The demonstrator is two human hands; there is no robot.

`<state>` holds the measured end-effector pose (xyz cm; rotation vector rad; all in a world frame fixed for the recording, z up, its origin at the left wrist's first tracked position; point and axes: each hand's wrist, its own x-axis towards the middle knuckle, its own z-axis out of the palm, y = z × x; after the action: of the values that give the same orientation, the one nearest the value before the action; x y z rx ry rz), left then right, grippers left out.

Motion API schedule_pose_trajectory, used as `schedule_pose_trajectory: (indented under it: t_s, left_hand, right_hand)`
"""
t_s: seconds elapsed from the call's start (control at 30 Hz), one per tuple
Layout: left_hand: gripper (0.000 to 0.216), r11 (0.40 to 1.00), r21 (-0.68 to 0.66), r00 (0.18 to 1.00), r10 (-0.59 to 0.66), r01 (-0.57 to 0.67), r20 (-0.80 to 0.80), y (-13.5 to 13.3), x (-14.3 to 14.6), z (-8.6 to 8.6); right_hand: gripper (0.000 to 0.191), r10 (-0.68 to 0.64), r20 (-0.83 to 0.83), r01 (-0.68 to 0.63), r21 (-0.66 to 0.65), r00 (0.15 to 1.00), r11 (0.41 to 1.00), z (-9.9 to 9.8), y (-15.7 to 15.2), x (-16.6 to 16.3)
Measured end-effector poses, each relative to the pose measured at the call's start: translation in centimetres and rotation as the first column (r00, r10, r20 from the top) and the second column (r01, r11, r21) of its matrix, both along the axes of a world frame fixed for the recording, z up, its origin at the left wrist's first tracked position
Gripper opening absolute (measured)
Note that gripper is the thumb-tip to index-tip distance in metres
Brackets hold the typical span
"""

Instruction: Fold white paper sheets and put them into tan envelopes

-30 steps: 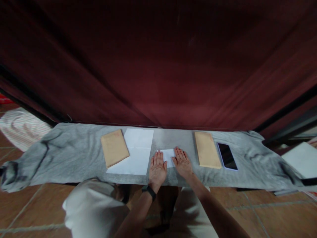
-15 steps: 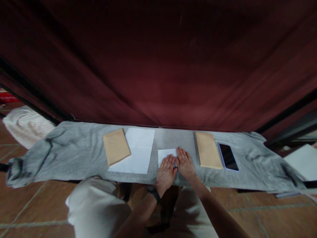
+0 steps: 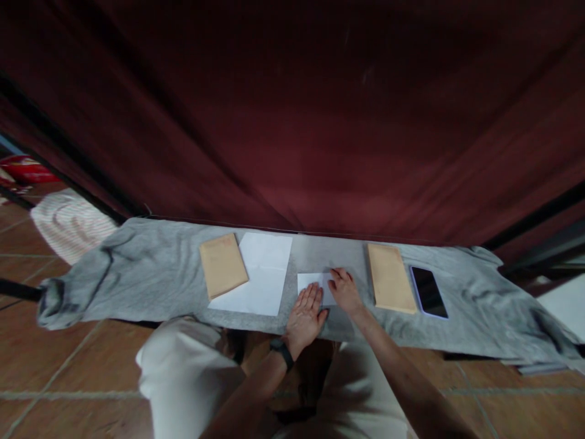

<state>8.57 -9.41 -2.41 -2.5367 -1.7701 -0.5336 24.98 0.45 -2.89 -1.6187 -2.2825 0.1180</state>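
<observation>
I see small white paper (image 3: 326,295) on grey cloth (image 3: 329,251), longer side-to-side (my guess) | left hand (image 3: 305,318) flat on it, fingers extended | right hand (image 3: 346,294) curled at its right edge, can't tell if pinching

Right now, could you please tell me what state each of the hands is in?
Left hand: open, laid flat on the small paper.
Right hand: fingers bent at the paper's right side; whether it grips cannot be told.
</observation>
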Motion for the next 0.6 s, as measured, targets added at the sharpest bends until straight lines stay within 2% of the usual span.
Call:
schedule_pose_trajectory:
  t_s: [0.33, 0.47, 0.6]
  left_hand:
    - [0.058, 1.0, -0.022, 1.0, -0.006, 0.006, -0.002, 0.1, 0.1, -0.5]
    - [0.06, 0.999, -0.035, 1.0, -0.006, 0.005, -0.026, 0.2, 0.4, -0.6]
    - [0.058, 0.998, -0.055, 0.997, -0.023, 0.019, -0.07, 0.3, 0.6, -0.3]
  right_hand:
    - [0.03, 0.001, 0.044, 0.003, -0.086, 0.999, 0.996, 1.3, 1.0, 1.0]
    - [0.033, 0.002, 0.048, 0.0, -0.054, 0.999, 0.999, 1.1, 0.6, 1.3]
    - [0.038, 0.03, 0.024, -0.031, 0.032, 0.999, 0.999, 0.3, -0.6, 0.8]
